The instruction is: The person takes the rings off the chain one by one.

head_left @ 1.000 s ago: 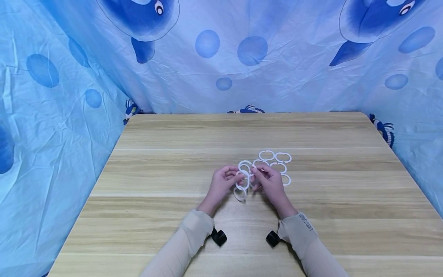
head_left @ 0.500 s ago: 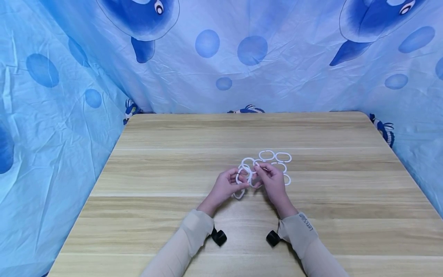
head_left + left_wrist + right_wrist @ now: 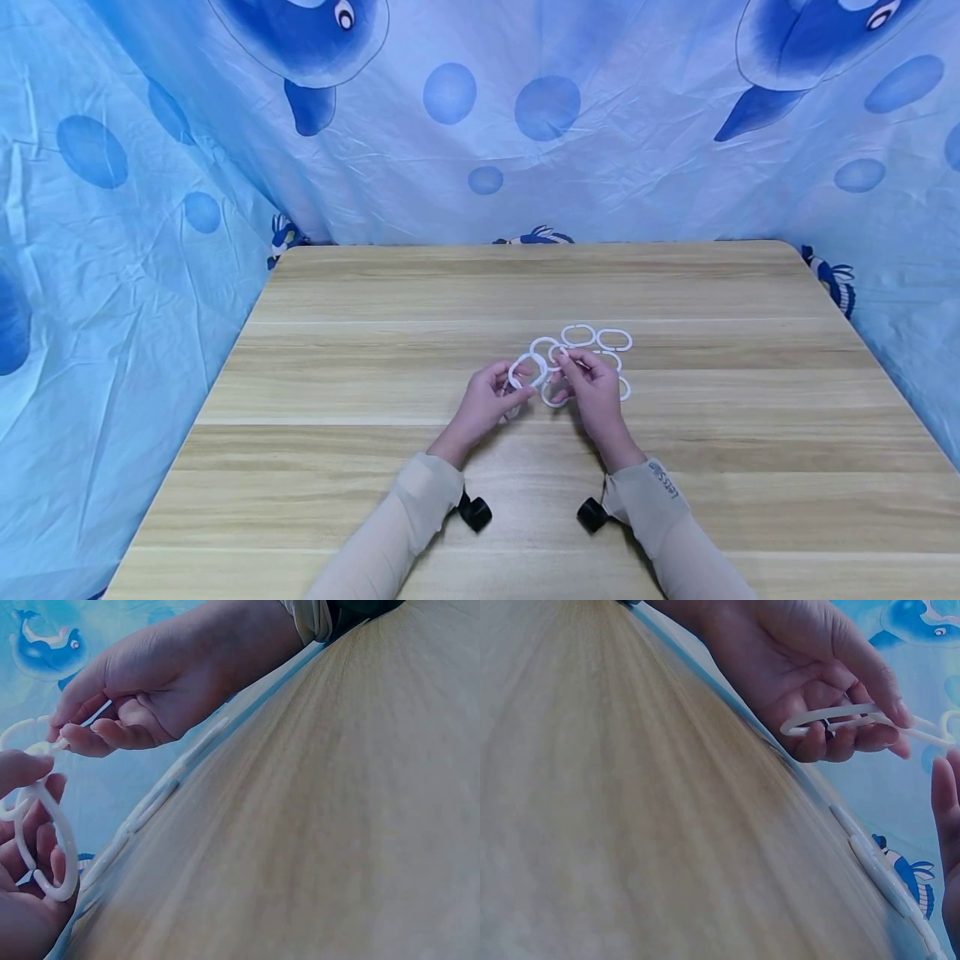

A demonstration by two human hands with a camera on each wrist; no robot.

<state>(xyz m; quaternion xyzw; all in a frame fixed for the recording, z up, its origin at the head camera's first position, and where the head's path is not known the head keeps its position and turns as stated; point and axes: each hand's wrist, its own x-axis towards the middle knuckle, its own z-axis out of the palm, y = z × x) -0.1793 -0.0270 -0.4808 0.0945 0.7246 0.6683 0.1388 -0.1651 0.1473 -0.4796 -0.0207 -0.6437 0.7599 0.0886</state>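
Over the table, my left hand (image 3: pixel 487 400) grips one or more white oval curtain rings (image 3: pixel 511 372), thumb on the near side and fingers behind. In the left wrist view these rings (image 3: pixel 69 851) overlap each other in the left palm. Another white ring (image 3: pixel 542 339) runs from them toward my right hand (image 3: pixel 597 396), whose thumb and fingertips pinch a ring's end (image 3: pixel 41 748). The right wrist view shows my left hand (image 3: pixel 787 675) with its held ring (image 3: pixel 840 711) between thumb and fingers, and only fingers of my right hand (image 3: pixel 946 802) at the edge.
On the wooden table (image 3: pixel 360 367), several more white rings (image 3: pixel 614 331) lie just beyond and beside the right hand, some partly hidden by it. One ring (image 3: pixel 553 405) lies between the hands. A blue dolphin-printed curtain (image 3: pixel 637 183) stands around the table.
The rings in the left hand have turned and drawn together toward its fingertips; the lowest, hanging ring is now mostly hidden. The right hand stays close by, its pinch shifted slightly.
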